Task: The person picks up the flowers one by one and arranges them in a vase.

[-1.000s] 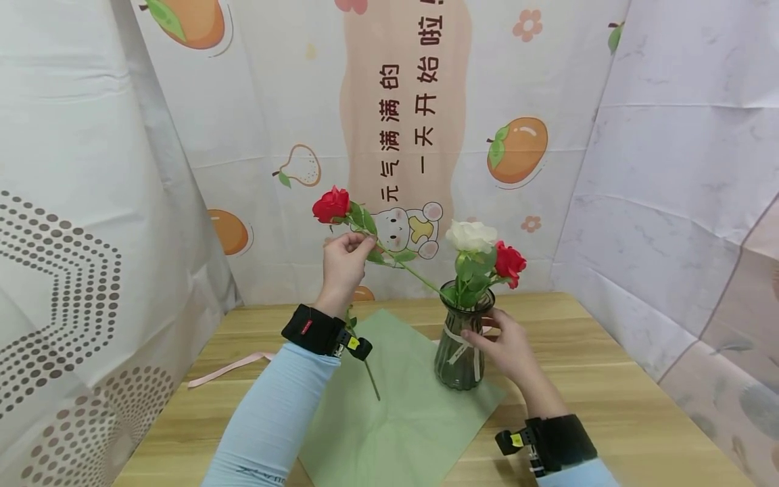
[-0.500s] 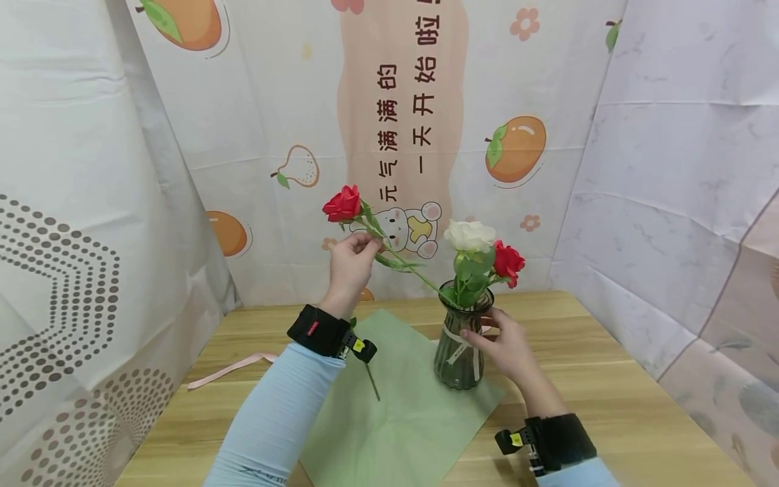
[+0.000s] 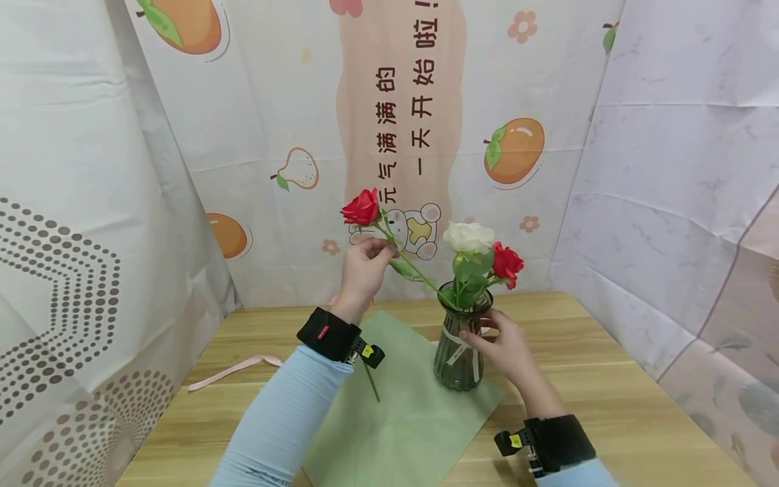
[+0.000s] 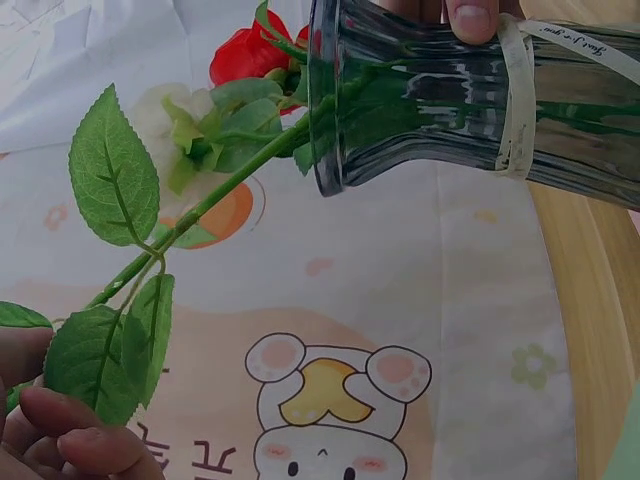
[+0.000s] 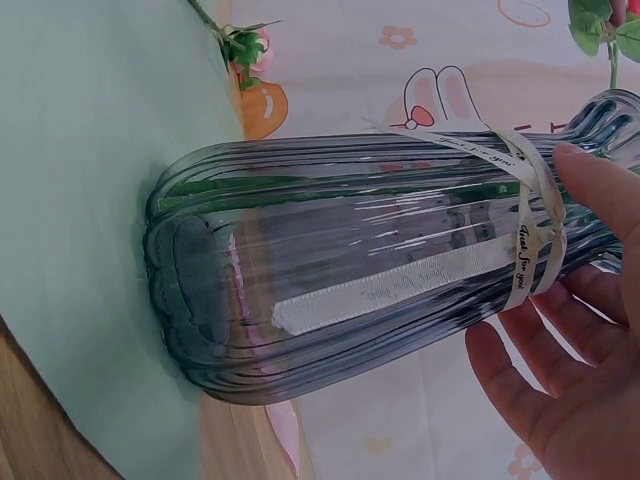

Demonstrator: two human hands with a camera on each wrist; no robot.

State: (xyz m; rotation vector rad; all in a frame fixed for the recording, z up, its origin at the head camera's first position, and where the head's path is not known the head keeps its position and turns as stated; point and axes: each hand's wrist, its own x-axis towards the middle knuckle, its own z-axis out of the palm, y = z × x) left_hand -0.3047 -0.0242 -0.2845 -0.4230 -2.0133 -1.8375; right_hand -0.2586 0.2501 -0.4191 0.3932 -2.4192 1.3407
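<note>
My left hand pinches a red rose by its leafy stem, just below the bloom. This rose leans left, and its stem runs into the mouth of a grey-green ribbed glass vase. With thumb and fingers, my right hand holds the vase around its upper part, near a tied cream ribbon printed with words. A white rose and another red rose stand in the vase. The vase is upright on a green sheet of paper.
Another flower stem lies on the paper, partly behind my left wrist; its pink bloom shows in the right wrist view. A pink ribbon lies on the wooden table at left. A printed cloth hangs behind.
My left hand has moved right and slightly down, bringing the red bloom closer to the vase; the stem now leans less. My right hand and the vase have stayed in place.
</note>
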